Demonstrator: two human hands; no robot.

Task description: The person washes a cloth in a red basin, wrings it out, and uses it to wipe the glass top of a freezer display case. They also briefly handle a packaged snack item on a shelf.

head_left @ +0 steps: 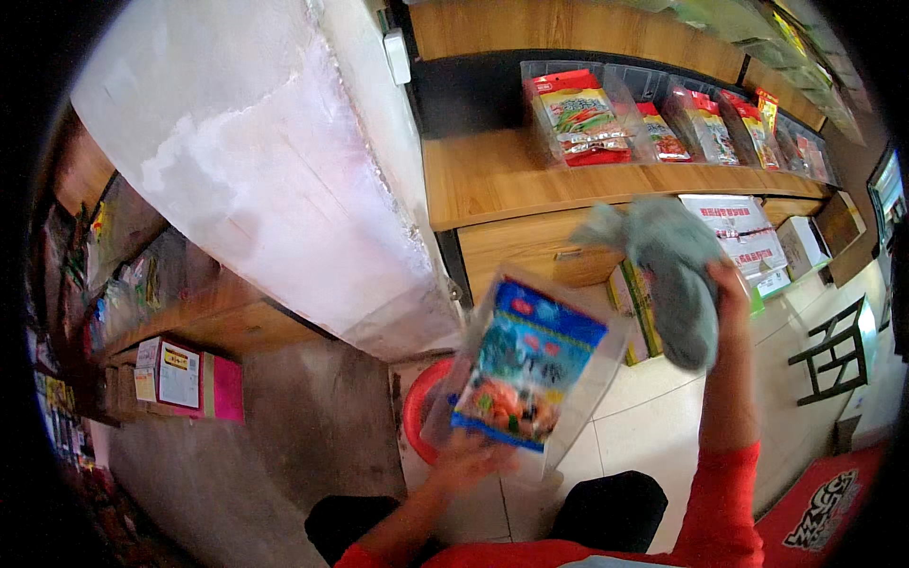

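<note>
My left hand [472,461] is closed on the near end of a clear plastic bin [600,364], held tilted in front of me. A blue food packet [528,364] with a picture of food on it lies in the bin; whether others lie beneath cannot be seen. My right hand [731,292] grips a grey-green cloth [670,270], which hangs bunched to the right of the bin and apart from it. The cloth and the hand are slightly blurred.
Along the wooden shelf [483,185] stand several clear bins of red and yellow packets [582,114]. A red basin [417,407] is on the floor behind the held bin. Cartons [734,232] and a dark stool [833,350] stand at the right. A white wall pillar [284,180] juts out at the left.
</note>
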